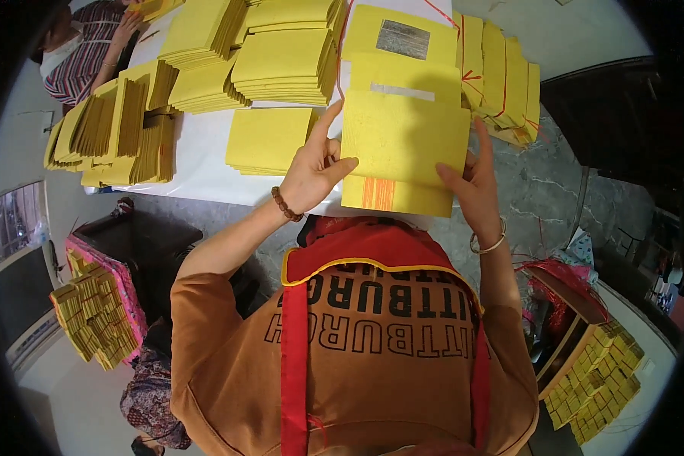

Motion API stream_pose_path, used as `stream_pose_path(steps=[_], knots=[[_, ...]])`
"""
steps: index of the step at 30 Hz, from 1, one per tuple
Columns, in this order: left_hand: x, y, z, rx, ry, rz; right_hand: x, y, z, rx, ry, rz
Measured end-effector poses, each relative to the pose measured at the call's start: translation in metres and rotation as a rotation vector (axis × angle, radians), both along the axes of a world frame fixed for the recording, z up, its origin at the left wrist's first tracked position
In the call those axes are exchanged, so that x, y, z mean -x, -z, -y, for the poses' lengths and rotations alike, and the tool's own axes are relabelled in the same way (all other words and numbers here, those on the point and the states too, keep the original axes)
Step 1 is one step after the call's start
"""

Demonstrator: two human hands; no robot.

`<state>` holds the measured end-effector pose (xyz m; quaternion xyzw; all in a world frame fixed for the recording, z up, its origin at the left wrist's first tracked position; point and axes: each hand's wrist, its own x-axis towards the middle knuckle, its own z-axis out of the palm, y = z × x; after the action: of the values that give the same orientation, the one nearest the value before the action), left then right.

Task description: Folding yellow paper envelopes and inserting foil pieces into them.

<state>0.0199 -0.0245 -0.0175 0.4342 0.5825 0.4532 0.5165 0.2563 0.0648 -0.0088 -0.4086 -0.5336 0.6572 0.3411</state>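
Seen from the head camera, both of the person's hands work on a yellow paper sheet [404, 137] that lies on top of a stack of yellow sheets [391, 194] at the near edge of the white worktop [197, 152]. The left hand [315, 171] rests at the sheet's left edge, its grip spread: the forefinger points up along the edge, the thumb lies across the lower left corner, and a brown bead bracelet [285, 204] circles the wrist. The right hand [475, 178] is at the sheet's right edge, its grip pinching the paper, thumb on top of the lower right part and the other fingers behind or along the edge; a thin metal bangle [490, 243] sits on that wrist. Orange stripes mark the bottom sheet of the stack where it sticks out toward the person.

Just beyond the held sheet lie more yellow sheets, one bearing a silver foil square [403, 38]. To the right stands a fanned row of yellow bundles [505, 80] tied with red string. To the left of the hands lies a flat yellow pile [270, 137], and farther off taller piles [281, 57] and fanned bundles [118, 129] cover the worktop. Another person in a striped top [80, 53] sits at the far left corner. On the floor, boxes of small yellow packets [95, 311] stand at the left, and others [596, 372] at the right.
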Motion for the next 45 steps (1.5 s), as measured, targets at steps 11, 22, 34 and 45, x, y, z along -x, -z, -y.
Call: stream_pose_path(steps=[11, 22, 34, 45], knots=[[0.003, -0.002, -0.012, 0.088, 0.038, 0.024, 0.000, 0.012, -0.007, -0.081, -0.014, 0.239], [0.009, -0.002, -0.013, 0.072, 0.081, -0.057, 0.003, 0.014, -0.006, -0.116, 0.045, 0.306], [0.008, -0.032, -0.022, -0.394, 0.244, -1.072, 0.002, 0.028, -0.005, -0.287, 0.070, 0.430], [-0.045, 0.005, -0.051, -0.548, 0.383, -1.172, 0.004, 0.014, 0.001, -0.175, 0.035, 0.425]])
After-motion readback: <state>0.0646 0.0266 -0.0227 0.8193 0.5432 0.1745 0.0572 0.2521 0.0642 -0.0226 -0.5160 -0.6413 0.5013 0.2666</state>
